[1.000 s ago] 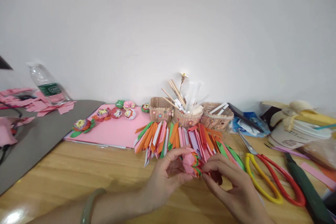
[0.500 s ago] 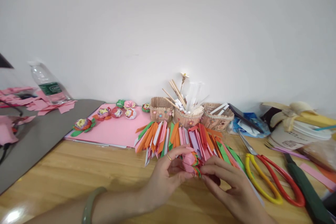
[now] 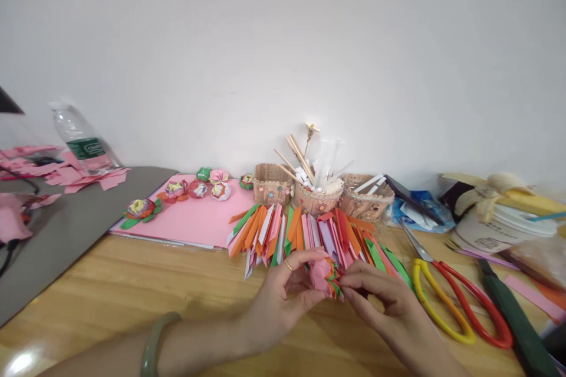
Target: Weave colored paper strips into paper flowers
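Note:
A small folded paper flower (image 3: pixel 322 274), pink with orange and green layers, is held up over the front of the wooden table. My left hand (image 3: pixel 283 297) grips its pink side between thumb and fingers. On the flower's right side, the fingertips of my right hand (image 3: pixel 375 297) are pinched together at the orange and green edge. Just behind the hands lies a row of folded paper strips (image 3: pixel 265 235) in orange, pink, white, green and purple. Several finished paper flowers (image 3: pixel 175 189) rest on pink paper sheets (image 3: pixel 190 221) to the left.
Three small baskets (image 3: pixel 272 185) stand by the wall, with sticks and white pieces in two. Scissors (image 3: pixel 464 300) and a dark green tool (image 3: pixel 513 312) lie at right, near a white tub (image 3: pixel 481 230) with banana peel. A bottle (image 3: pixel 86 141) leans at left.
The paper flower has turned slightly in my fingers, showing more of its pink side. Both hands have shifted only a little.

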`<state>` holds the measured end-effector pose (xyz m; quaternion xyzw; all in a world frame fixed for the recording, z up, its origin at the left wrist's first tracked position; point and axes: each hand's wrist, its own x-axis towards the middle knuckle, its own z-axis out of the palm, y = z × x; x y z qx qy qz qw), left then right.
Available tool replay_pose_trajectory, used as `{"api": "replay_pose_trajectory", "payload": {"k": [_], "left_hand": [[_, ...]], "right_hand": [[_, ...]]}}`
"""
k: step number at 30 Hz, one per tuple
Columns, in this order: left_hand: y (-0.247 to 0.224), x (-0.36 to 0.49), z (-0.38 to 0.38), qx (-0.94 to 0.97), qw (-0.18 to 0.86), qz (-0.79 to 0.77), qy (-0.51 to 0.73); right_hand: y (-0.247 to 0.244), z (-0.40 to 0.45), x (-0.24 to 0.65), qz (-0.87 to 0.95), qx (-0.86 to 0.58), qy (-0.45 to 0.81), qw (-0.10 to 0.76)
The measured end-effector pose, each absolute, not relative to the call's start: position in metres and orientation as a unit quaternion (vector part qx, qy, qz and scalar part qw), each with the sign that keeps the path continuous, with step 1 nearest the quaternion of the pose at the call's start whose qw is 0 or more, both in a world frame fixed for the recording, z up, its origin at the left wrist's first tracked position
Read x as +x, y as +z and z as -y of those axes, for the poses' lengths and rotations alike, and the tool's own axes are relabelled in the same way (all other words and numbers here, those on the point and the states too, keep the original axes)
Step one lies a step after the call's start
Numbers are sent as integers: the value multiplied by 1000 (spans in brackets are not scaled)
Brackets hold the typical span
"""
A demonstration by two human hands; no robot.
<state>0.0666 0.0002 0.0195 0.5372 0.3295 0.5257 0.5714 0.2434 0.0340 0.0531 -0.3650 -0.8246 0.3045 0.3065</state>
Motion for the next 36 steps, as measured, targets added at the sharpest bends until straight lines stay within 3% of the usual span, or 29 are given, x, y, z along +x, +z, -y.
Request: {"api": "replay_pose_trajectory", "payload": {"k": [10,36], "left_hand": [[17,67,-1,524,581,-341,521],[23,68,-4,491,599,-345,531]], "right_hand": [[47,-33,242,858,-330,201,339],[48,-37,245,833,-365,258,326]]}}
